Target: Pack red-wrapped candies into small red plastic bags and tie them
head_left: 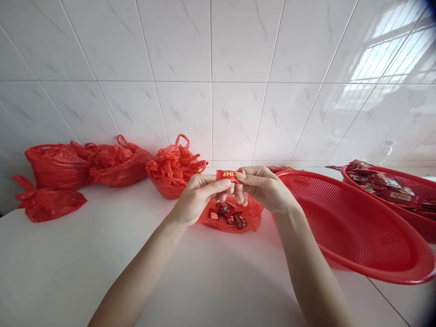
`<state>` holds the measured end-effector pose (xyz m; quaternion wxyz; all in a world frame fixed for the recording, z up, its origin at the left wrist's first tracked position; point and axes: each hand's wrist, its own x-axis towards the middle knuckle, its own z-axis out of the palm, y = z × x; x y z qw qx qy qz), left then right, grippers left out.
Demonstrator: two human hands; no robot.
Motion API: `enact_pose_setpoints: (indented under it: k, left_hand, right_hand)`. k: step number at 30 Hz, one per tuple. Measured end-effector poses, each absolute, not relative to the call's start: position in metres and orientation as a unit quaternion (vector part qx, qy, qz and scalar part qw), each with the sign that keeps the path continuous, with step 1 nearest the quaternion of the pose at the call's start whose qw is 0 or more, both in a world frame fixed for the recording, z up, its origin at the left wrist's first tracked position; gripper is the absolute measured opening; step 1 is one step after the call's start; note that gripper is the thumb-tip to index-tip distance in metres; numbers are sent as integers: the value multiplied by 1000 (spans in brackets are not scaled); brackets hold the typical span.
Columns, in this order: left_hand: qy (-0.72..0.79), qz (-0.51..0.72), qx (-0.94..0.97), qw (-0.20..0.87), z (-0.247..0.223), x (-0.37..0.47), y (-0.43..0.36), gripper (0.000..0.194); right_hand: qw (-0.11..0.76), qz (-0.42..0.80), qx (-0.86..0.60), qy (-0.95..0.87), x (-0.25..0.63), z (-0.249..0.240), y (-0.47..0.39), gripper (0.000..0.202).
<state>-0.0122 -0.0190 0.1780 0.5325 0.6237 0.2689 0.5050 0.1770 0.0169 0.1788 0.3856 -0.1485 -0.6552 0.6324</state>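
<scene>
A small red wrapped candy (pixel 227 175) with gold lettering is stretched between my two hands. My left hand (pixel 200 193) pinches its left end with thumb and fingers. The right end is gripped by my right hand (pixel 265 186) in the same way. Just below them, an opened red plastic bag (pixel 250 220) lies spread on the white table, holding several wrapped sweets (pixel 231 217) in dark red and brown. My hands cover the far part of this bag.
Tied red bags (pixel 57 165) line the wall at left, with a bag stuffed with crumpled plastic bags (pixel 170 170) beside them. An oval red basket (pixel 381 227) stands at right. Behind it, a second basket (pixel 425 222) holds many wrapped packets (pixel 391 188). White tiles (pixel 184 50) rise behind.
</scene>
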Motion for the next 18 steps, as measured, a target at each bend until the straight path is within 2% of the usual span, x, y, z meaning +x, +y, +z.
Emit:
enact_pose_setpoints:
  k: [8, 14, 18]
  left_hand:
    - [264, 500, 607, 559, 177, -13, -17, 26]
    - [273, 495, 599, 566, 175, -14, -15, 25]
    - [269, 505, 585, 575, 173, -15, -14, 30]
  right_hand:
    - [383, 625, -148, -663, 177, 180, 15, 30]
    - [378, 578, -146, -708, 177, 183, 11, 23]
    - [380, 582, -155, -702, 180, 182, 14, 22]
